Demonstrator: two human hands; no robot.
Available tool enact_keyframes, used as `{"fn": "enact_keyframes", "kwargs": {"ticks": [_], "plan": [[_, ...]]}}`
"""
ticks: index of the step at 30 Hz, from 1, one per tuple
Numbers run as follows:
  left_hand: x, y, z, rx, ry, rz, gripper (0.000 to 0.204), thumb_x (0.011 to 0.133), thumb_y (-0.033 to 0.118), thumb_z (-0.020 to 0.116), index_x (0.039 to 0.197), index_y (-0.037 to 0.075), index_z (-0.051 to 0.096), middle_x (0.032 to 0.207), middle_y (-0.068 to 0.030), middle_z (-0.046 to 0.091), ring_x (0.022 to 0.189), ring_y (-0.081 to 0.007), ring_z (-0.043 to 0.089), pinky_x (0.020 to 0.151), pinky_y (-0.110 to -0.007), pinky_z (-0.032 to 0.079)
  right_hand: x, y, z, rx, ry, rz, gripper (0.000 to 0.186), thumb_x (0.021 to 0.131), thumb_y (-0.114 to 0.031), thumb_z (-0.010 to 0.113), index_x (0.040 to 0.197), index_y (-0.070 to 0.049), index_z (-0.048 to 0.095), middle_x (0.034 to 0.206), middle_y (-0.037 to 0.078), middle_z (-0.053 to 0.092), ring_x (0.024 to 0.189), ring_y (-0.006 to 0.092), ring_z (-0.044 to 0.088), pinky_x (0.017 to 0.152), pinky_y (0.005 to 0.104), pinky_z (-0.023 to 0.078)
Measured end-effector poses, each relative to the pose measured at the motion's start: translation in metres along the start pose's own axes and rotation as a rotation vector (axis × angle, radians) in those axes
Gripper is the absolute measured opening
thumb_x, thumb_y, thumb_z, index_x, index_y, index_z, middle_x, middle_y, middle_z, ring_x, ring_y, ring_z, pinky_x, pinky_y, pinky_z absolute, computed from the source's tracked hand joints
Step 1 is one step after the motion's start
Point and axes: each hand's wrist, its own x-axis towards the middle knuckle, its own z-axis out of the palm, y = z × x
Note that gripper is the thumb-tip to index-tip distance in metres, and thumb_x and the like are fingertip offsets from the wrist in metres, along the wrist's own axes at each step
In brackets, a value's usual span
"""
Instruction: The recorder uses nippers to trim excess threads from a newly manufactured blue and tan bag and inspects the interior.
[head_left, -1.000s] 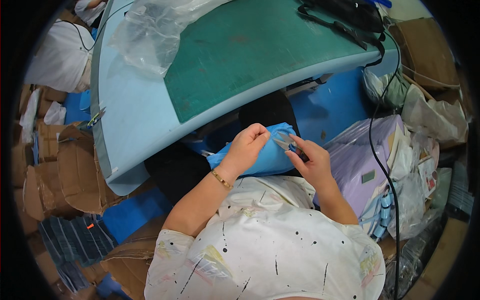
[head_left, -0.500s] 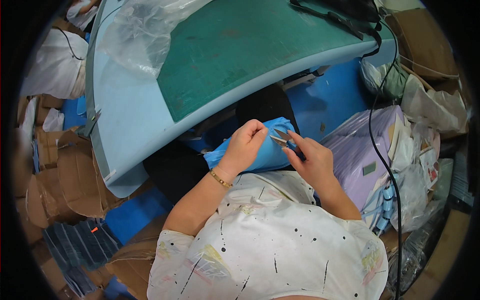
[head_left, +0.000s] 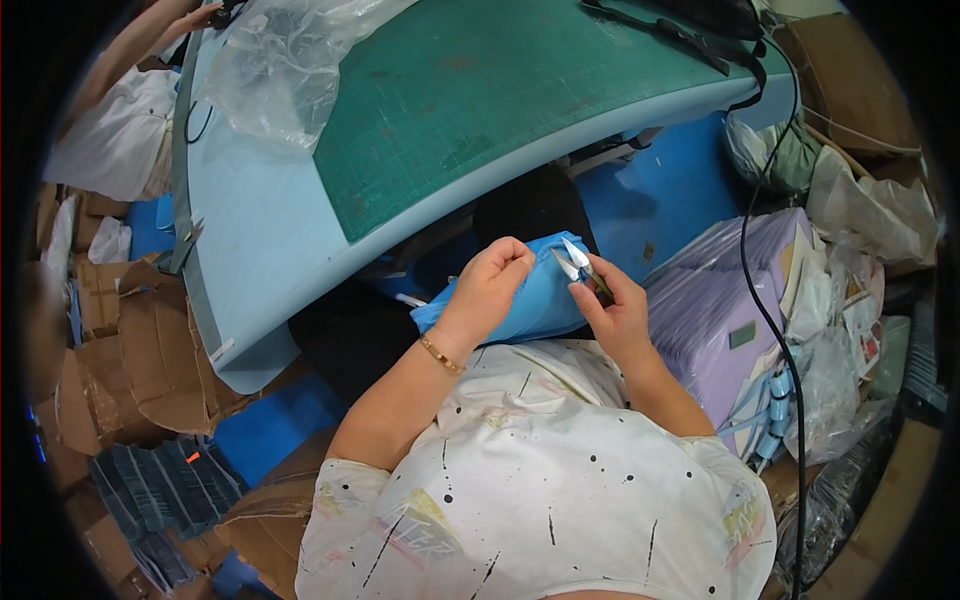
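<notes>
A blue fabric piece [head_left: 535, 300] lies across my lap over dark trousers. My left hand [head_left: 487, 290], below a gold bracelet, is closed in a pinch on the fabric's upper part; the pinched spot is hidden by my fingers. My right hand [head_left: 617, 310] grips small metal snips [head_left: 576, 258], their two pointed blades apart and tilted up over the fabric, just right of my left fingertips.
A curved table [head_left: 245, 230] with green mat [head_left: 480, 90], clear plastic bag [head_left: 280, 65] and black straps stands ahead. Cardboard [head_left: 150, 360] piles lie left, wrapped lilac bundles [head_left: 720, 280] and a hanging black cable right. A co-worker's arm [head_left: 135, 55] is at upper left.
The snips in my right hand have turned, their blades now pointing more upward. My left hand stays pinched at the fabric. A co-worker's arm has reached in at upper left.
</notes>
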Motion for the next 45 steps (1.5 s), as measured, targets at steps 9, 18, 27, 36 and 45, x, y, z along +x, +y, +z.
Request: {"fn": "enact_keyframes", "kwargs": {"ticks": [9, 18, 27, 36, 45], "plan": [[-0.004, 0.005, 0.008, 0.197, 0.070, 0.208, 0.015, 0.091, 0.015, 0.054, 0.084, 0.001, 0.053, 0.071, -0.0035, 0.052, 0.064, -0.0104, 0.045, 0.059, -0.026, 0.040, 0.021, 0.006, 0.007, 0.033, 0.073, -0.114, 0.038, 0.077, -0.012, 0.074, 0.109, -0.002, 0.057, 0.090, 0.006, 0.061, 0.080, 0.0125, 0.055, 0.072, 0.0250, 0.044], [-0.004, -0.005, 0.012, 0.248, 0.078, 0.295, 0.022, 0.089, 0.018, 0.061, 0.079, 0.003, 0.049, 0.067, -0.0004, 0.047, 0.062, -0.0076, 0.041, 0.053, -0.025, 0.036, 0.037, 0.018, 0.011, 0.127, -0.068, 0.016, 0.029, 0.080, -0.008, 0.070, 0.104, -0.002, 0.054, 0.087, 0.003, 0.062, 0.079, 0.0089, 0.057, 0.073, 0.0231, 0.046], [-0.003, 0.004, 0.010, 0.320, 0.101, 0.259, 0.023, 0.090, 0.020, 0.057, 0.078, 0.001, 0.052, 0.066, -0.0080, 0.053, 0.060, -0.0163, 0.049, 0.056, -0.030, 0.040, 0.045, 0.025, 0.006, 0.296, -0.125, 0.112, 0.028, 0.082, -0.008, 0.070, 0.103, -0.003, 0.052, 0.082, -0.003, 0.057, 0.070, 0.0026, 0.049, 0.063, 0.0174, 0.041], [0.005, -0.013, 0.007, 0.354, 0.110, 0.313, 0.026, 0.089, 0.023, 0.059, 0.076, 0.001, 0.052, 0.066, -0.0090, 0.053, 0.059, -0.0172, 0.049, 0.055, -0.032, 0.040, 0.047, 0.023, 0.006, 0.287, -0.142, 0.144, 0.026, 0.083, -0.008, 0.069, 0.102, -0.004, 0.052, 0.082, -0.004, 0.055, 0.071, 0.0019, 0.048, 0.065, 0.0163, 0.040], [0.002, -0.004, 0.011, 0.401, 0.100, 0.266, 0.029, 0.090, 0.025, 0.057, 0.075, 0.000, 0.052, 0.067, -0.0138, 0.054, 0.061, -0.0263, 0.053, 0.056, -0.036, 0.041, 0.046, 0.028, 0.004, 0.318, -0.146, 0.149, 0.027, 0.082, -0.009, 0.070, 0.102, -0.004, 0.052, 0.081, -0.004, 0.055, 0.071, 0.0018, 0.048, 0.064, 0.0161, 0.039]]}}
